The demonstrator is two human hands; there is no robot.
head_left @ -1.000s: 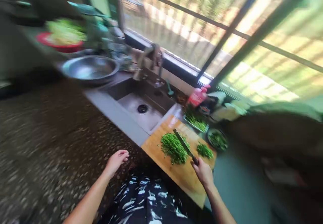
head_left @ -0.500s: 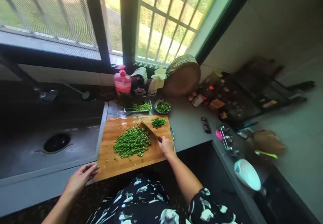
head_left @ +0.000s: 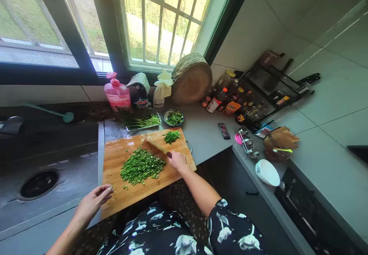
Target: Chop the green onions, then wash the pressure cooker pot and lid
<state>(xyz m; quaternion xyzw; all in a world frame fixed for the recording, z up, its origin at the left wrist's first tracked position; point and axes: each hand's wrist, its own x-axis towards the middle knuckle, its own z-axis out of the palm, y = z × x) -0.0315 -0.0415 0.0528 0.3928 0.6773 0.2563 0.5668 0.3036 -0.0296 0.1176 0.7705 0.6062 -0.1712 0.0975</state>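
A broad-bladed kitchen knife [head_left: 155, 148] is gripped by its dark handle in the right hand [head_left: 177, 160], blade laid against the large heap of chopped green vegetable [head_left: 140, 166] at the middle of the rectangular wooden cutting board [head_left: 115, 159]. The left hand [head_left: 92, 202] is loosely open, fingertips touching the board's near left corner. A smaller green heap [head_left: 171, 136] is noted at the far right corner.
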